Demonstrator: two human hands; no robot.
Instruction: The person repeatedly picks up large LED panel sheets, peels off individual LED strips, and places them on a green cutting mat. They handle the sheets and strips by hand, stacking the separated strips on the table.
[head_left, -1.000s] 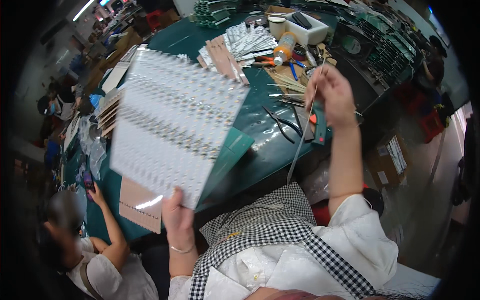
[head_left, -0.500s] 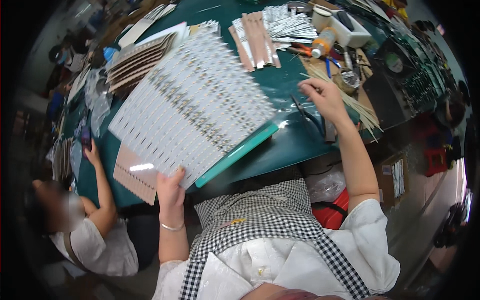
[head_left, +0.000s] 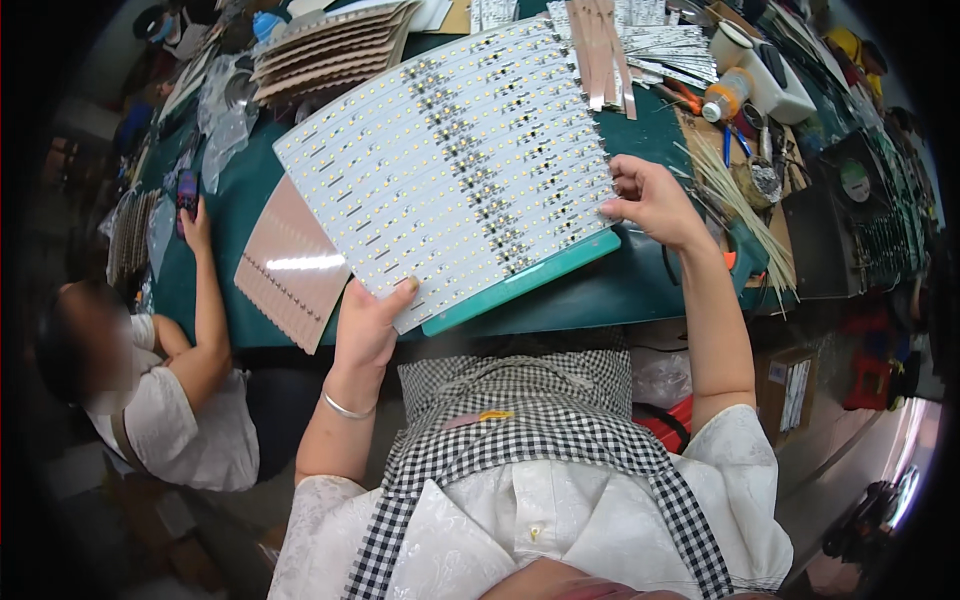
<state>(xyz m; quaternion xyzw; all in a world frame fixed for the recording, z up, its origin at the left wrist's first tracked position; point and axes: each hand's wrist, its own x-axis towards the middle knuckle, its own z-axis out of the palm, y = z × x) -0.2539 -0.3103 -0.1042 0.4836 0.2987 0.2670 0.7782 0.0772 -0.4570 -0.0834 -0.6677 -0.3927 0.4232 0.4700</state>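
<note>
A large white LED circuit board panel (head_left: 440, 170), covered in rows of small yellow LEDs and dark components, is held tilted above the table. My left hand (head_left: 368, 318) grips its near-left corner, the thumb on top and the fingers hidden beneath. At the panel's right edge, my right hand (head_left: 655, 200) has its fingers curled and its thumb against the edge. Under the panel's near side shows a green tray-like board (head_left: 525, 283). To the left, a pinkish-brown panel with a scalloped edge (head_left: 290, 265) lies partly beneath the white one.
Stacked brown boards (head_left: 325, 50) stand at the far left. Toward the far right are brown and white strips (head_left: 600, 50), an orange-labelled bottle (head_left: 727, 95), a white bin (head_left: 782, 85) and pale thin sticks (head_left: 735, 205). A seated co-worker (head_left: 180, 400) at left holds a phone (head_left: 187, 192).
My right hand has come from above the pliers to the panel's right edge. My left hand keeps its corner while the panel turns slightly, and the whole view has shifted.
</note>
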